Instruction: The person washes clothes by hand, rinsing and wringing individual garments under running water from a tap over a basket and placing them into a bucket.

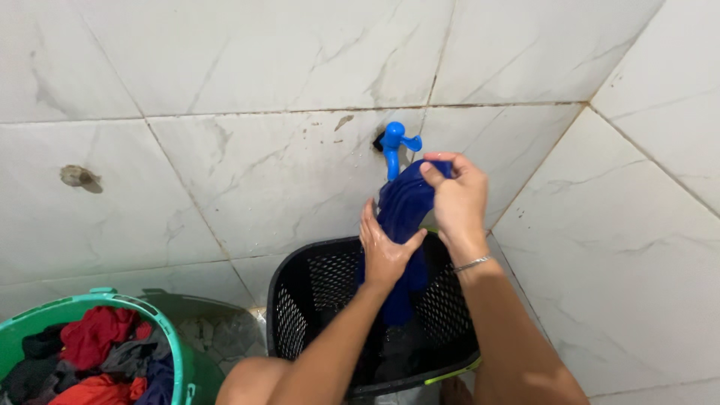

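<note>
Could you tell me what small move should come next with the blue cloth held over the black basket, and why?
Probably slide the left hand down the blue cloth, squeezing. The right hand grips its top under the blue tap, the rest hangs into the black basket, so any water would fall inside.

This is looking like a home washing area, a tiled bathroom or laundry corner. White marble-patterned wall tiles (pixel 262 67) are covering every surface in view, with stained grout lines and two walls meeting at the right. A blue plastic tap (pixel 393 146) is sticking out of the wall at a low height, with a black perforated laundry basket (pixel 300 292) sitting just below it. A green tub (pixel 45 311) at lower left is holding a heap of red, grey and dark clothes (pixel 97 352). The bare floor patch between the two containers is looking wet and worn.
</note>
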